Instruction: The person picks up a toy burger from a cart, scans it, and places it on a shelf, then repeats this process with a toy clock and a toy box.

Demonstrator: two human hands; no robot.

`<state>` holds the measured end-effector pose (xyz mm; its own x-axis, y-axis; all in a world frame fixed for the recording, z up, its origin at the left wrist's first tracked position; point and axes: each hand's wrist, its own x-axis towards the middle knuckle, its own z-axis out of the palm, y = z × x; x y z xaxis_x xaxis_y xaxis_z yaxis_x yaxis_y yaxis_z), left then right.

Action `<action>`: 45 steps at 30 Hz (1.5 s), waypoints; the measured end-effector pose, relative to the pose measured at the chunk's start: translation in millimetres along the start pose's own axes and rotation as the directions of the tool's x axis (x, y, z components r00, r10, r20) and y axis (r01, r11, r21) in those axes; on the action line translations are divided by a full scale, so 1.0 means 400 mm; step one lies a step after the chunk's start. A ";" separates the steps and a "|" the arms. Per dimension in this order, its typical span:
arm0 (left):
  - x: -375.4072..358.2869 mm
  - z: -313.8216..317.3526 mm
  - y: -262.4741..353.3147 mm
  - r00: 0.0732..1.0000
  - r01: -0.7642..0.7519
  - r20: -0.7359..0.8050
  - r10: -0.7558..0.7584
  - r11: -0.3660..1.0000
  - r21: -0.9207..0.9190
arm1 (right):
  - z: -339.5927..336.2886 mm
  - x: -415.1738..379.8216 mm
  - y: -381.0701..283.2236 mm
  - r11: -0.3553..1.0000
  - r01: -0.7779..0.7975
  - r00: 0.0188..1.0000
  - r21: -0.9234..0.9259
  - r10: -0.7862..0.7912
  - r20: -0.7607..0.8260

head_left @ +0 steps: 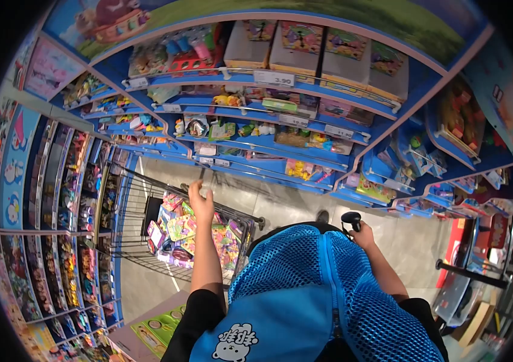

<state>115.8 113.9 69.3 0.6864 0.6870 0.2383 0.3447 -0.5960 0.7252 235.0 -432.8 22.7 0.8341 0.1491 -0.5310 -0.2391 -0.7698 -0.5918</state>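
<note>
My left hand (201, 204) reaches forward over a black wire shopping cart (125, 208), its thumb and fingers apart with nothing between them. Inside the cart lie several colourful packaged toys (185, 232), partly covered by my forearm. On the other side, my right hand (362, 234) is closed around a black handheld device with a rounded head (350, 219); its lower part is hidden in the fingers. Between my arms a blue mesh vest (292, 289) with a white bear print covers my front.
Blue store shelves (268, 151) filled with small toys and boxed goods curve across the front. A tall toy rack (57, 211) stands at the left. A box with a green front (154, 332) is low on the left. Grey tiled floor (286, 208) runs below the shelves.
</note>
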 end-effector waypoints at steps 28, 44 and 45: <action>-0.429 -0.027 -0.258 0.915 0.377 0.073 -0.396 0.907 0.188 | 0.215 0.067 -0.115 0.840 0.396 0.913 -0.371 -0.317 0.258; -0.438 -0.022 -0.348 0.856 0.481 -0.189 -0.480 0.876 -0.045 | 0.227 0.029 -0.177 0.824 0.441 0.890 -0.355 -0.353 0.288; -0.434 -0.020 -0.357 0.815 0.534 -0.215 -0.538 0.841 -0.081 | 0.226 0.025 -0.178 0.822 0.435 0.894 -0.369 -0.344 0.286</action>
<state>-57.7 83.3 -70.4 0.2365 0.9699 -0.0574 0.6052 -0.1009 0.7897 215.3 -320.4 4.6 0.6859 0.5761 -0.4446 0.3493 -0.7966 -0.4933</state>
